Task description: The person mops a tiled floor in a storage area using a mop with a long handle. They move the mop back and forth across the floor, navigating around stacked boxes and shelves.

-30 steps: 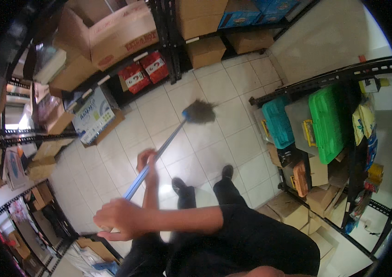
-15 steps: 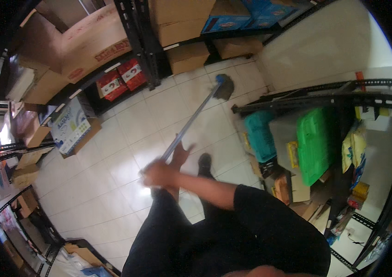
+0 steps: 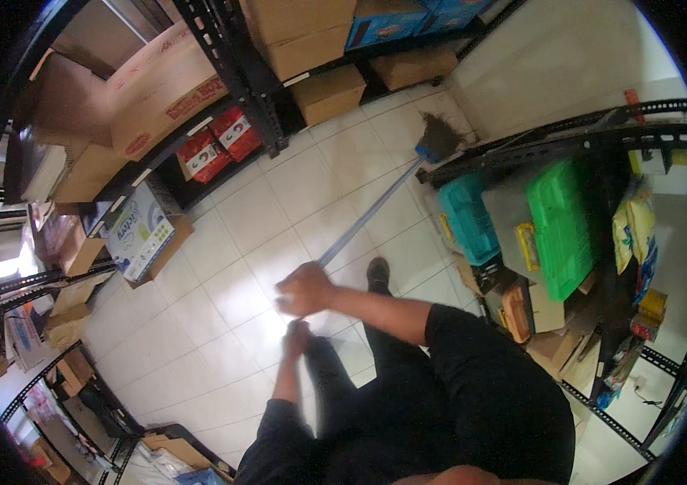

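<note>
White floor tiles (image 3: 222,323) run beside a black metal rack (image 3: 618,140). Across them slants a blue-shafted broom (image 3: 370,213), its bristled head near the rack's end. Closed around the broom's upper shaft is the right hand (image 3: 305,288); the left hand (image 3: 297,331), just beside it, is blurred, its grip unclear.

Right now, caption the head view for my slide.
Right hand grips a long-handled broom, its bristles near a black shelf rack, over pale floor tiles.
</note>
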